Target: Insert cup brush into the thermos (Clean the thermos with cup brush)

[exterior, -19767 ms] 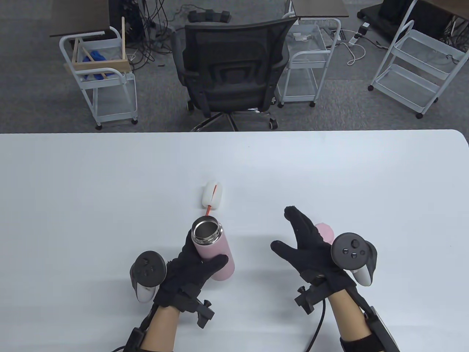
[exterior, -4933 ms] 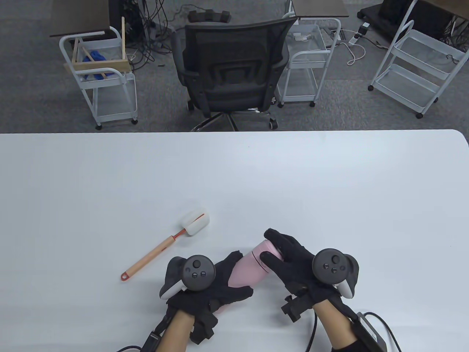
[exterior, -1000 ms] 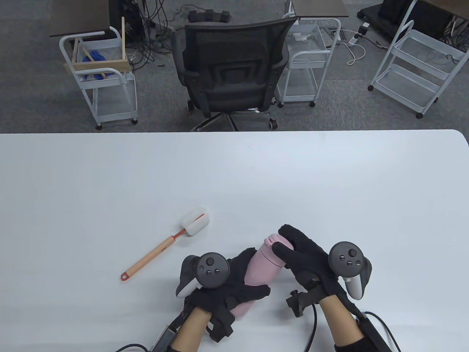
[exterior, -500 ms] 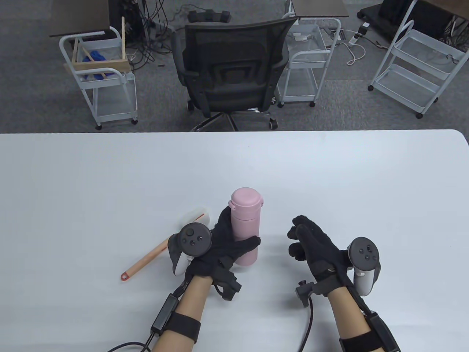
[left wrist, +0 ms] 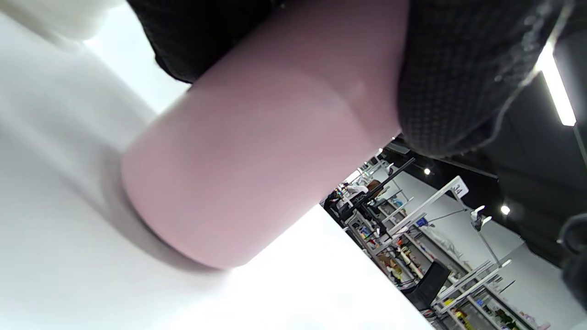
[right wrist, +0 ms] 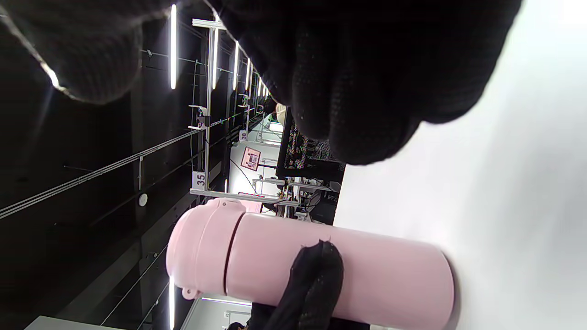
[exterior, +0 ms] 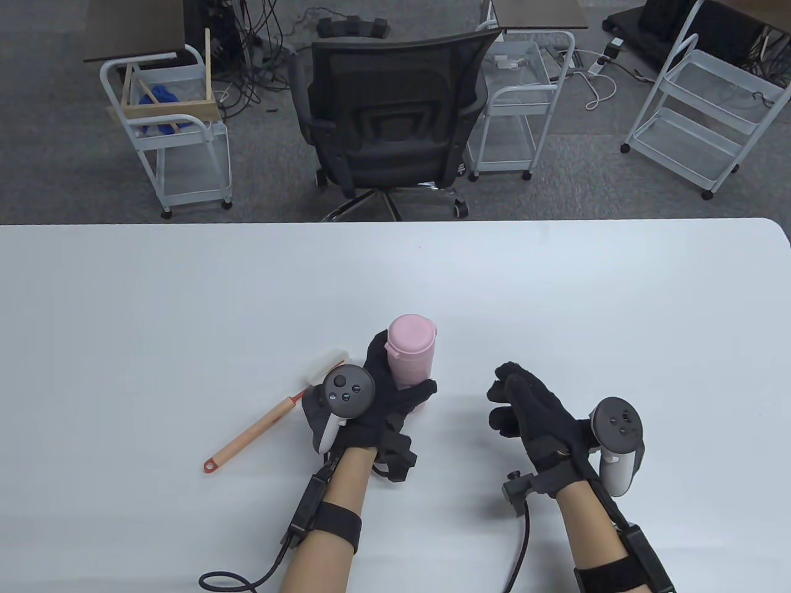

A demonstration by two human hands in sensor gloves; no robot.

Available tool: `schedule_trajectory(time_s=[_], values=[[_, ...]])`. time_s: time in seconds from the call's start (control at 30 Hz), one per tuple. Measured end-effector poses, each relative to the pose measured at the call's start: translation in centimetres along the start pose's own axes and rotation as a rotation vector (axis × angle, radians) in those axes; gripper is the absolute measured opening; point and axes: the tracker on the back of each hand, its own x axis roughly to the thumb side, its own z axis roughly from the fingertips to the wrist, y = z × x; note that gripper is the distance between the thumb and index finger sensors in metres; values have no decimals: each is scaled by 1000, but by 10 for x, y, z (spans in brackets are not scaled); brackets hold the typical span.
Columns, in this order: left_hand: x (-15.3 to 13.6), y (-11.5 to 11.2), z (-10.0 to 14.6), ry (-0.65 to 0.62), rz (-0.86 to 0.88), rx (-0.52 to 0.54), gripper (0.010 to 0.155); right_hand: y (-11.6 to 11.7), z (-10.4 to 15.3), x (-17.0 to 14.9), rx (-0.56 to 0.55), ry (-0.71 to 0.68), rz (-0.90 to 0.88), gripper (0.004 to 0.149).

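Observation:
The pink thermos (exterior: 410,352) stands upright on the white table (exterior: 185,296) with its pink lid on. My left hand (exterior: 395,386) grips its body, thumb across the front; the left wrist view shows its base (left wrist: 229,183) on the table. It also shows in the right wrist view (right wrist: 321,270). The cup brush (exterior: 272,420), with a white sponge head (exterior: 324,365) and an orange-tipped wooden handle, lies on the table to the left of my left hand. My right hand (exterior: 510,401) hovers to the right of the thermos, fingers curled, holding nothing.
A black office chair (exterior: 389,117) stands beyond the table's far edge, with white wire carts (exterior: 173,130) on the floor to either side. Cables run from both wrists off the table's near edge.
My left hand has tilted the thermos slightly toward the camera and shifted a little right over the half second. My right hand has stayed almost still, apart from the thermos.

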Motion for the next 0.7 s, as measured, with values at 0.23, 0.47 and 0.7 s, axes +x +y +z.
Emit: schedule_trajectory(time_s=[0.23,0.47,0.7], values=[[0,-5,6,-7,-9,-10,99,-1,0,0,4,11,-3,88],[2,4,12,-29,26,-4,87,-3,0,0,16,16,-5,88],[9,33,37,-87,80,-50,97,-4,-1,1,19,1,11,88]])
